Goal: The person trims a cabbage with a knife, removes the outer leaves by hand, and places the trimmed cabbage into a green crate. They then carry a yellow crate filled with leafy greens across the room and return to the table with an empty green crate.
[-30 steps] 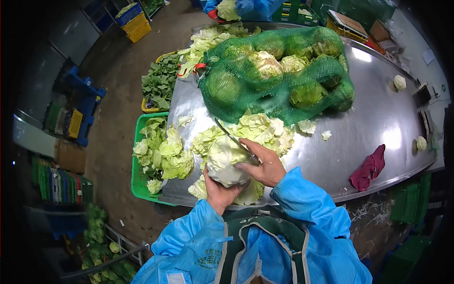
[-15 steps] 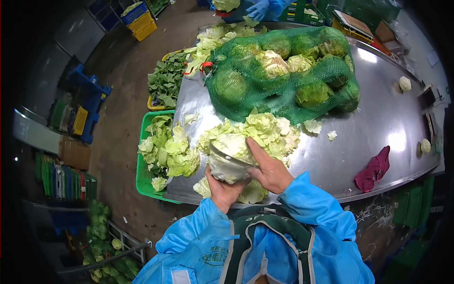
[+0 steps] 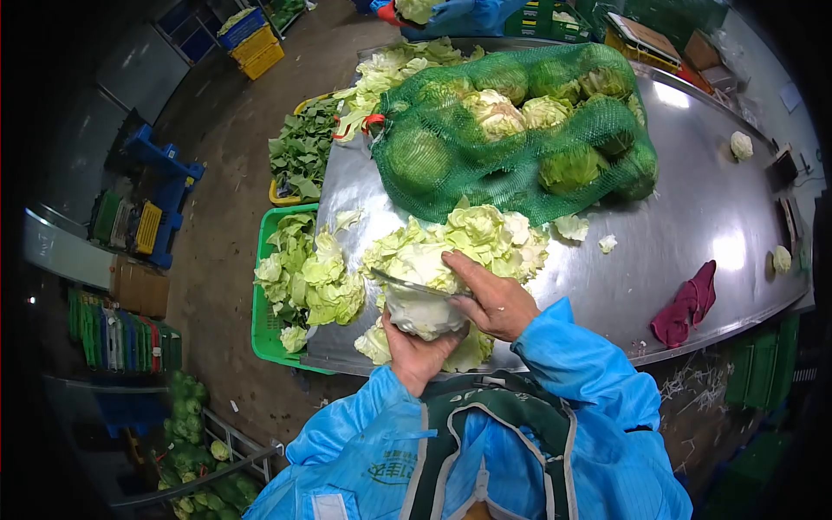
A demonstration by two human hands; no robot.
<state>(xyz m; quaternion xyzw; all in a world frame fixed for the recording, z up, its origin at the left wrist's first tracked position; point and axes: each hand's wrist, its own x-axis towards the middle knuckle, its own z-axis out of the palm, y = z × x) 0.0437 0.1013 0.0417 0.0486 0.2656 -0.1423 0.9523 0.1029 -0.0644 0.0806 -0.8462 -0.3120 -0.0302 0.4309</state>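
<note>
A pale cabbage head (image 3: 422,314) rests in my left hand (image 3: 418,351), whose fingers curve round its underside near the table's front edge. My right hand (image 3: 492,296) is closed on a knife (image 3: 407,282); its handle is mostly hidden by the fingers. The thin blade lies across the top of the cabbage and points left. Right behind the blade is a heap of loose pale-green leaves (image 3: 485,232). Beyond the heap lies a green mesh bag (image 3: 511,173) full of cabbages.
A green crate (image 3: 263,316) of leaves stands at the table's left edge, with a yellow crate of darker greens (image 3: 303,147) behind it. A maroon cloth (image 3: 685,308) lies on the metal table (image 3: 607,295) at right. Another person's blue sleeve (image 3: 485,16) shows at the top.
The knife blade has moved up slightly and lies flatter across the cabbage. My left hand and the cabbage have shifted slightly right. The other person's gloved hand is no longer visible.
</note>
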